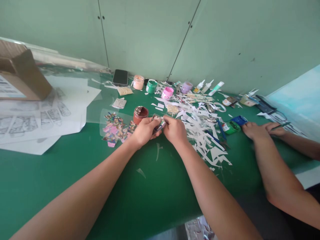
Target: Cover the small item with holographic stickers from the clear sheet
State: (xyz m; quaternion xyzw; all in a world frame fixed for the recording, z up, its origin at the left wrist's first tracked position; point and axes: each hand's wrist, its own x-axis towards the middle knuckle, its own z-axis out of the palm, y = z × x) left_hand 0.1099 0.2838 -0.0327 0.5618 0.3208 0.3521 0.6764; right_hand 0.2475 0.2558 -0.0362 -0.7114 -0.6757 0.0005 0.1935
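Observation:
Both my hands meet over the green table [150, 193], gripping one small, shiny, clear-edged piece [160, 124] with coloured patches; its exact kind is too small to tell. My left hand [145, 132] is closed on its left side, fingers partly beneath it. On the right side, my right hand [174, 128] pinches its edge between thumb and fingers. Just behind my left hand stands an open jar of brown paint [140, 115]. To its left, a clear sheet [106, 128] bears a pile of small colourful cut-outs [116, 128].
White paper scraps [205, 136] spread right of my hands. Behind stand a green paint jar [151, 86], a pink one [167, 93] and a phone [120, 77]. Printed sheets [50, 116] and a cardboard box [23, 73] lie left. At right, a co-worker's hands [255, 130] rest near paint jars.

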